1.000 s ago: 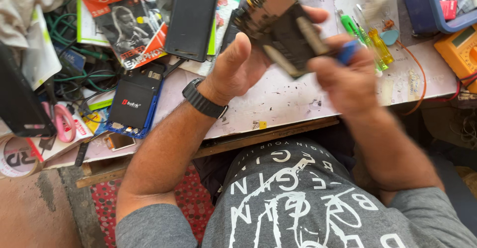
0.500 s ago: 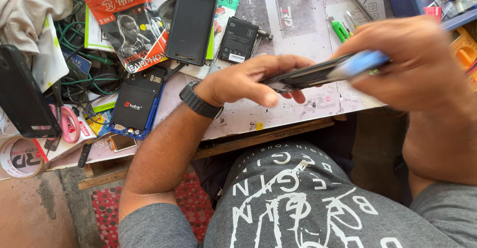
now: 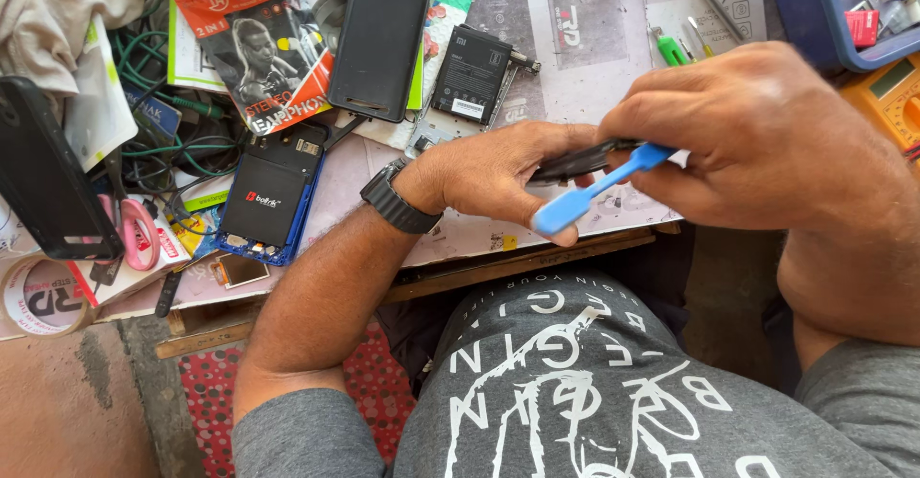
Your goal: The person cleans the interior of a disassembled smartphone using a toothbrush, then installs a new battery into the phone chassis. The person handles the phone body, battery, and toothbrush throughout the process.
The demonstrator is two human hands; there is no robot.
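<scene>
Head view: my left hand (image 3: pixel 498 176) and right hand (image 3: pixel 757 143) both gripped a dark phone (image 3: pixel 575 160) edge-on above the table's (image 3: pixel 460 239) near edge; right also clasped a blue pry tool (image 3: pixel 589 195).

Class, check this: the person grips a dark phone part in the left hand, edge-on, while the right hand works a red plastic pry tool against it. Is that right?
Not quite. In the head view the pry tool is blue, not red. The rest stands: the left hand grips the dark phone part edge-on, and the right hand works the tool against it.

Bare mat (image 3: pixel 585 28) beyond battery (image 3: pixel 471 74)
</scene>
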